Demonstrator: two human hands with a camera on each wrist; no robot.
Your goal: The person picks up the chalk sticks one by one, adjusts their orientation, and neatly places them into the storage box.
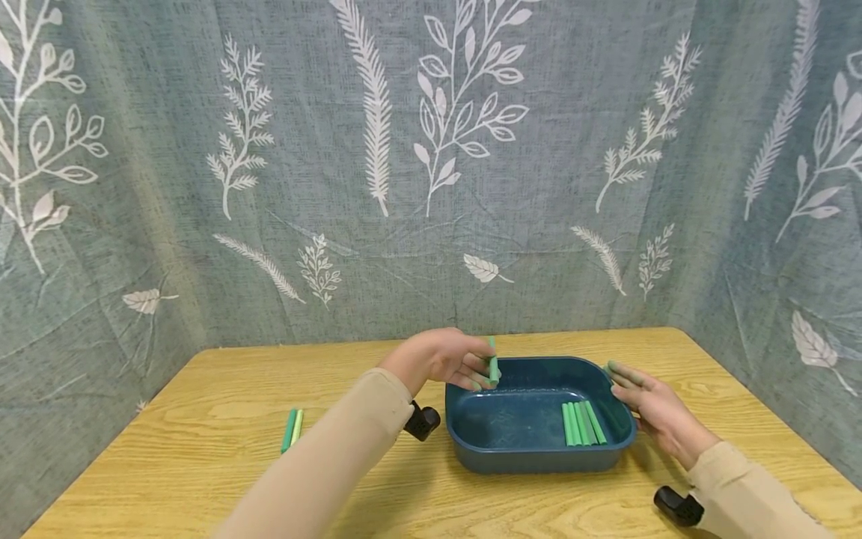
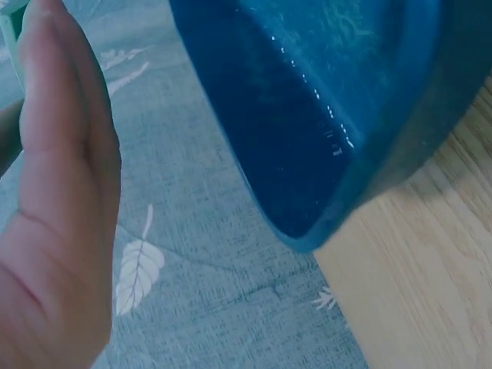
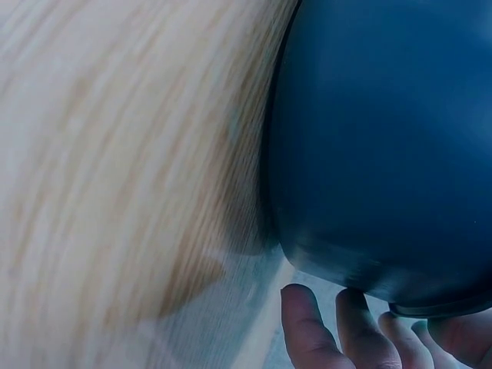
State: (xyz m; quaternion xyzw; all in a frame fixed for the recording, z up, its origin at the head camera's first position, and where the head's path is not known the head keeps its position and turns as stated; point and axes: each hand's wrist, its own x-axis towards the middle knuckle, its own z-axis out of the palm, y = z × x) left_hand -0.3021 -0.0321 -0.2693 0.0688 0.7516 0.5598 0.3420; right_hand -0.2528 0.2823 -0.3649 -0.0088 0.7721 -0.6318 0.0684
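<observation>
My left hand [image 1: 447,358] is raised over the back left corner of a dark blue plastic basin [image 1: 525,462]. It pinches a green chalk stick [image 1: 494,370] between thumb and fingers. In the left wrist view, only the tip of a pale green stick [image 2: 11,31] shows beside the hand. Several green chalk sticks [image 1: 583,424] lie side by side on the basin floor, to the right. At the basin's right end, my right hand [image 1: 663,415] rests against the rim, its fingers extended. Green dust colours some of the fingertips. From the right wrist, these fingers [image 3: 369,338] appear beside the basin's outer wall.
Two more chalk sticks lie on the wooden table [image 1: 229,389] to the left: a dark green stick [image 1: 289,430] and a yellow-green stick [image 1: 298,427]. A patterned grey-blue cloth [image 1: 404,247] hangs behind and on both sides. Black wrist cameras sit below both hands.
</observation>
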